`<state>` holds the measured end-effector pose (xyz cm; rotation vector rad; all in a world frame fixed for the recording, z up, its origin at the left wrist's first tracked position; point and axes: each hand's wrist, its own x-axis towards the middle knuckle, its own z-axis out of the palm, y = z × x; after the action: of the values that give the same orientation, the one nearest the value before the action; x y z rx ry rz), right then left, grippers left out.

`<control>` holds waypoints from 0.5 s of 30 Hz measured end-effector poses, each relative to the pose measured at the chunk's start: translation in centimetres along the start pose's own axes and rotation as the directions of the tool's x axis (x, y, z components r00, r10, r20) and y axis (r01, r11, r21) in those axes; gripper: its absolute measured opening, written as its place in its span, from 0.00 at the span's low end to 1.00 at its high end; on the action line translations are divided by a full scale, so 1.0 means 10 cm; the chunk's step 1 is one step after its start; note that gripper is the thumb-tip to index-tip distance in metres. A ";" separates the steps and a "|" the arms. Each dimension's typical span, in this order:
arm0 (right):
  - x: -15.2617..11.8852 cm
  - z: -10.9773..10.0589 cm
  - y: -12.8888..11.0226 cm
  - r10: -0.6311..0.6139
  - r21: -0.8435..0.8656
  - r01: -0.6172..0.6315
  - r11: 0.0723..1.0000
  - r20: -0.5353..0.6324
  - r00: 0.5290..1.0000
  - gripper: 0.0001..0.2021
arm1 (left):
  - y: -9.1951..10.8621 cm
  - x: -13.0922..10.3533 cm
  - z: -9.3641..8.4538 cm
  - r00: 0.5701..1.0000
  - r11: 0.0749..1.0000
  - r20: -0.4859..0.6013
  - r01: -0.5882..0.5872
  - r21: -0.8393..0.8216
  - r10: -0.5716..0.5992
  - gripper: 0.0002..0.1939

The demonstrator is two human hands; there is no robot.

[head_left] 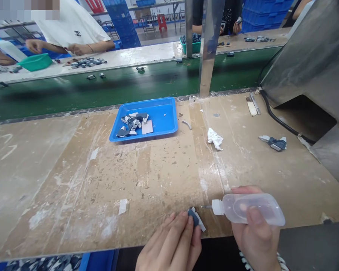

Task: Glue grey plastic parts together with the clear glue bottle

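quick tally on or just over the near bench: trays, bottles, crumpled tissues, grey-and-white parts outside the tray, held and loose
Blue tray: 1
Squeeze bottle: 1
Crumpled tissue: 1
Held grey-and-white part: 1
Loose grey-and-white part: 1
Total: 5

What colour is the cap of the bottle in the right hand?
White; the cap shows in the head view.

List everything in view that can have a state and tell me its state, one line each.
Left hand, closed on the small piece
Small piece, held at the table's near edge
Right hand, wrapped around the squeeze bottle
Squeeze bottle, tipped sideways, tip pointing toward the small piece
Blue tray, upright, partly filled
White wad, crumpled
Green belt, carrying scattered parts; motion unclear
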<state>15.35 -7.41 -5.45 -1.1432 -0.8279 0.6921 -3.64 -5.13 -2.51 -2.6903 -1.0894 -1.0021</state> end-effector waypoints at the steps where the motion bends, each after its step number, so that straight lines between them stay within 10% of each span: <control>1: -0.01 0.00 0.00 0.008 -0.001 -0.008 1.000 -0.011 1.000 0.08 | 0.01 0.00 0.03 1.000 1.000 -0.022 -0.005 0.010 0.005 0.04; 5: -0.01 0.00 -0.02 0.056 0.021 -0.055 0.998 -0.069 0.996 0.09 | 0.04 -0.04 0.16 0.966 0.999 -0.257 0.021 0.048 -0.008 0.04; 15: 0.03 0.09 -0.09 0.046 -0.016 -0.045 0.999 0.024 0.999 0.07 | -0.04 -0.08 0.14 0.967 0.963 -0.170 0.147 -0.227 -0.188 0.11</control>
<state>14.77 -6.98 -4.36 -1.1727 -0.8311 0.7396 -3.55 -4.84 -4.18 -2.6205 -1.2546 -1.4503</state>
